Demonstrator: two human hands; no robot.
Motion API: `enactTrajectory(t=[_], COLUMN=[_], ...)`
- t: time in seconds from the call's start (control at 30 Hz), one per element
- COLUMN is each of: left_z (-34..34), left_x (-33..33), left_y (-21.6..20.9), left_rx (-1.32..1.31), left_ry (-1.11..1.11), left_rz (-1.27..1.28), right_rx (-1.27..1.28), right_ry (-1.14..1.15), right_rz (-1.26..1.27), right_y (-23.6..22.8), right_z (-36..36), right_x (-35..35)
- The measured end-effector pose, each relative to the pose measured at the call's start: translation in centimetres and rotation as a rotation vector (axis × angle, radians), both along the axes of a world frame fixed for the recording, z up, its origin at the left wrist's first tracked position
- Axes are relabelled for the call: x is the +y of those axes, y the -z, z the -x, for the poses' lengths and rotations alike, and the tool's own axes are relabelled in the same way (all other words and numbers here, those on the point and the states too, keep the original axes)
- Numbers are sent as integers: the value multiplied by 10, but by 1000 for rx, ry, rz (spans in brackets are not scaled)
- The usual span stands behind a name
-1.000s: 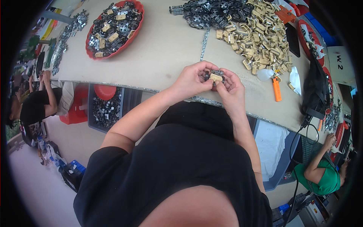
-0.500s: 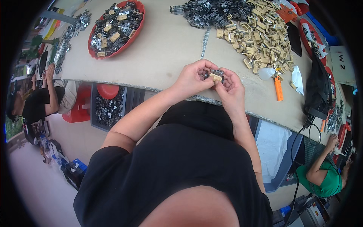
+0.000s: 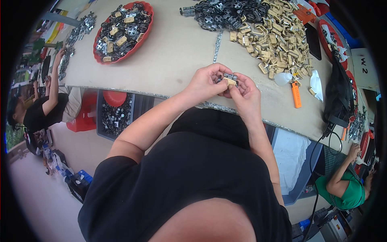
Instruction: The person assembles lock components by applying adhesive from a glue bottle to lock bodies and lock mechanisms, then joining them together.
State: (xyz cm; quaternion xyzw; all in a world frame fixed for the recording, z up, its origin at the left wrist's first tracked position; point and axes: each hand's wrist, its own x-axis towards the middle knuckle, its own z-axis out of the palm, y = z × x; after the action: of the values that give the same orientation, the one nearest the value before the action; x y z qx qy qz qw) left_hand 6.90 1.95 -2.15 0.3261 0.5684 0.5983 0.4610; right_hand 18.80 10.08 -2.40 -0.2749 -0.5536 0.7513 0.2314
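Observation:
Close to the table's near edge, I hold a small toy car (image 3: pixel 230 82) with a tan part and dark wheels. My left hand (image 3: pixel 204 84) pinches its left side between thumb and fingers. On the other side my right hand (image 3: pixel 248 98) grips it, the thumb pressed against the tan part. Fingers cover much of the toy. Farther off lies a heap of dark wheeled chassis (image 3: pixel 219 18), touching a wide pile of tan plastic parts (image 3: pixel 278 44). A scalloped red bowl (image 3: pixel 150 26) at the far left holds dark wheeled pieces with tan parts among them.
Right of my hands lie an orange-handled tool (image 3: pixel 296 95), a white scrap (image 3: pixel 316 85) and a black flat device (image 3: pixel 313 42). A black bag (image 3: pixel 338 92) hangs at the right. Grey bins (image 3: pixel 102 117) stand below the table edge. Co-workers sit left (image 3: pixel 46 109) and right (image 3: pixel 342 191).
My thumbs have shifted slightly on the toy car, which has turned a little in my fingers. The co-worker on the left has raised an arm toward the parts on the table.

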Motion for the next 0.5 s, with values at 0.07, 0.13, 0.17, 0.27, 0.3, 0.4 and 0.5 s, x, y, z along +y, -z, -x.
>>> enactTrajectory(t=[0.07,0.13,0.17,0.27,0.3,0.4,0.5], left_z=[2,6,7,7,6,5,6], left_x=[0,1,1,4,4,3,3], left_y=[-10,-23,-23,-24,-24,-25,-24], left_rx=[-39,-92,-94,-105,-94,-67,-54], left_ry=[1,74,71,57,55,50,52], left_rz=[15,216,215,272,277,279,285], right_rx=[-64,-118,-171,-186,-189,-197,-187], right_ry=[-1,-57,-112,-105,-122,-96,-91], right_rz=[74,137,201,212,231,220,204], right_y=[-8,-12,-15,-20,-21,-23,-19], right_z=[-3,-6,-6,-5,-5,-4,-4], right_x=[2,11,13,13,14,11,11])
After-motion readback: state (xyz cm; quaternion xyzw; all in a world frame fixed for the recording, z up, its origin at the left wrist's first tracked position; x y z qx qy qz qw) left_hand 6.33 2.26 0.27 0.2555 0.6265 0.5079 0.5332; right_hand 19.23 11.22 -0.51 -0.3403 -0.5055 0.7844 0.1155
